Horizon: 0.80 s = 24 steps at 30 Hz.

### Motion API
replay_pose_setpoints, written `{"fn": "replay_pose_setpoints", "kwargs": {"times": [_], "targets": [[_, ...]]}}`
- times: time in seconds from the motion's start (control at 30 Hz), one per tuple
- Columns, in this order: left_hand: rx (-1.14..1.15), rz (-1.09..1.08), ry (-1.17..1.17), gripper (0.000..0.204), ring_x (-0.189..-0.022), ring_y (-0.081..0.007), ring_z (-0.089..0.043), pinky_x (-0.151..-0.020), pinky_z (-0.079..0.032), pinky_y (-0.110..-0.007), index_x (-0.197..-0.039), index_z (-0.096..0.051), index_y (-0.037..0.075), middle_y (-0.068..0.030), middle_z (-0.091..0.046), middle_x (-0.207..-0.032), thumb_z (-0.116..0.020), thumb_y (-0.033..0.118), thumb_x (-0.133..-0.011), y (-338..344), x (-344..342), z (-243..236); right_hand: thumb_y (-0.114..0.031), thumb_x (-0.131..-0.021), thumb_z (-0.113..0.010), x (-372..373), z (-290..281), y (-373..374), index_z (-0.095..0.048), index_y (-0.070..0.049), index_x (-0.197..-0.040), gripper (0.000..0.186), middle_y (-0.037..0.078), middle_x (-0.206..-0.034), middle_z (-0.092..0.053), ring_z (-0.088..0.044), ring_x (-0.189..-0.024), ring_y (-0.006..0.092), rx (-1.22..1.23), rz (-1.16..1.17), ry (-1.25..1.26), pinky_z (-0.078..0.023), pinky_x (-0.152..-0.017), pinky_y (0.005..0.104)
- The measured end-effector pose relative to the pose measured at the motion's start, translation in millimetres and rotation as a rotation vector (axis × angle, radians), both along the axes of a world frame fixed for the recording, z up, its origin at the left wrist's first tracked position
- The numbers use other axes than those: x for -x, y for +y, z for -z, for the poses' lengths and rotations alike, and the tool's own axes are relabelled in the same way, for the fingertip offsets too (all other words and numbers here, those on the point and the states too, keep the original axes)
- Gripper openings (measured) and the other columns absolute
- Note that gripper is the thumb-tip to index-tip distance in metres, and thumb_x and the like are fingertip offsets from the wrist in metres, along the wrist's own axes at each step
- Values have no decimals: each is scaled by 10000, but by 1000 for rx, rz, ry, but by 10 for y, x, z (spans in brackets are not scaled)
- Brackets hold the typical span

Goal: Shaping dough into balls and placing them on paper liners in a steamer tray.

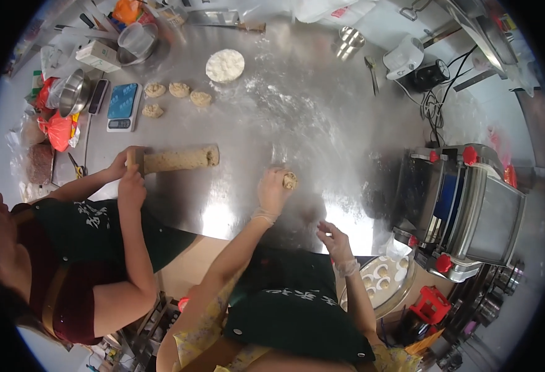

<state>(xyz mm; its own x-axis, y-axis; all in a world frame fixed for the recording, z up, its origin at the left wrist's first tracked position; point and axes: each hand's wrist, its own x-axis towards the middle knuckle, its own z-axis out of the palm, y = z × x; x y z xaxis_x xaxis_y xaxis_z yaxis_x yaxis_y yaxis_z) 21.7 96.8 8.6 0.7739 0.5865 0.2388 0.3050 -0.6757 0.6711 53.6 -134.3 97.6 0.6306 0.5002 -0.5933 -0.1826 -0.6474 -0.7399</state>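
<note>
Dough ball (290,180): on or just above the steel bench (254,130), at the left hand (273,194)'s 2 o'clock; fingers curled round it, probably steadying it.
Right hand (337,242): ball's 5 o'clock, looks empty, fingers half bent, maybe just kept clear.
Dough log (179,159): 9 o'clock, co-worker's hands (132,186) at its far end, bracing it I guess.
White powder (225,64): 11 o'clock, for dusting imo.
Scale (123,105): 10 o'clock, dough lumps (179,90) nearby, likely for weighing.

Left fingers (277,173) curled, right fingers (328,228) half-bent
</note>
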Motion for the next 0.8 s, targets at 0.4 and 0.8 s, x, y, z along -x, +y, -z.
{"fn": "replay_pose_setpoints", "kwargs": {"times": [0.4,0.8], "targets": [[531,-25,146,907,-1131,-312,-537,-910,-496,-393,-1433,-395,75,-162,-497,-1312,-847,122,-648,-688,565,-45,-229,-934,-624,-332,669,1063,-676,-59,-1141,272,166,-1018,-693,-661,-928,340,68,138,-633,-522,-813,415],[807,-328,-30,471,-888,-218,-613,-811,-520,-342,-1293,-530,56,-116,-610,-1088,-593,-68,-843,-550,650,-146,-230,-883,-658,-370,1107,1187,-660,-125,-1097,238,67,-880,-627,-603,-828,278,56,-63,-1010,-495,-718,431]]}}
